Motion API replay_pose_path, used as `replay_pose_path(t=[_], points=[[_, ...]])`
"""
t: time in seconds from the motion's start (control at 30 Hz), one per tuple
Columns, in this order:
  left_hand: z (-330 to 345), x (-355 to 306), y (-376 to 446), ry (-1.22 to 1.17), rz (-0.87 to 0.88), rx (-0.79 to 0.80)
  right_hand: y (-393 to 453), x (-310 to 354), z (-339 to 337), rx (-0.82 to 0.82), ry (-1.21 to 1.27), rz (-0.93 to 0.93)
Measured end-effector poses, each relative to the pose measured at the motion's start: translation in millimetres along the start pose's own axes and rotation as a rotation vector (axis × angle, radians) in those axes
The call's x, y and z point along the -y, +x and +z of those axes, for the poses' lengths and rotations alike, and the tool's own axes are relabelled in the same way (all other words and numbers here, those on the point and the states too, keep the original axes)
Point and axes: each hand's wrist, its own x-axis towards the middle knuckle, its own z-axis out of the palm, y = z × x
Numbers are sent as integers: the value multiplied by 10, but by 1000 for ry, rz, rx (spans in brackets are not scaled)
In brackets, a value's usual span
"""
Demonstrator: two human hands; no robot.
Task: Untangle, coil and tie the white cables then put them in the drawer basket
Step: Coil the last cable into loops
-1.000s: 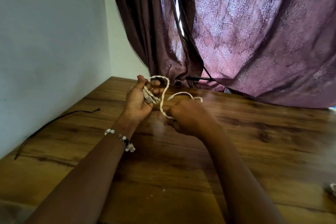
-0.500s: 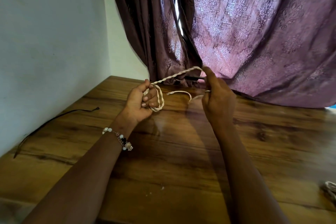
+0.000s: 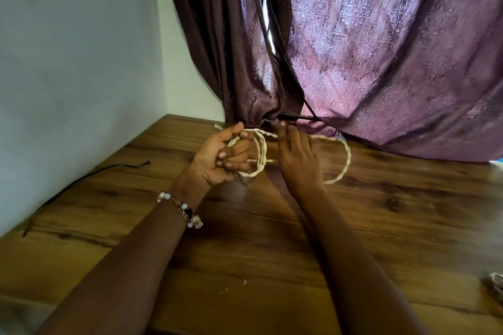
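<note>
Forearms reaching in from the near edge over a wooden table (image 3: 245,253), beaded bracelet (image 3: 181,209) on the left wrist. Pale crumbs (image 3: 243,279) on the bare wood between the arms; at the right edge, blurred, part of another pale bundle (image 3: 495,281), too unclear to tell more. Further out, left hand (image 3: 220,158) palm-up just above the table, fingers curled round several turns of the twisted white cable (image 3: 260,156), thumb laid over the top of the coil. Right hand (image 3: 296,156) just beside it, back toward the camera, fingers stretched forward and fairly straight; motion-blurred, so cannot tell whether pinching the strand or only touching it. Beyond the right hand, a loose loop of the same cable arcing out to the right and back down toward the wood. Off to the left, thin black cord (image 3: 81,182) lying along the wall. Farthest back, purple patterned curtain (image 3: 381,49) draping onto the table's rear edge.
</note>
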Motion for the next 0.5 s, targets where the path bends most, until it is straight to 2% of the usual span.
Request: replay_pose_path(t=[0.1,0.27,0.4,0.5], points=[[-20,-27,-7,-20,56,35,-19,-38,-8,123,112,1],[-78,-144,-61,-85,364,40,-5,-161,-57,436,244,-175],[-88,-156,-50,-40,654,-218,14,-59,-282,511,197,-355],[-21,-121,6,72,760,-441,27,62,-438,496,160,-436]])
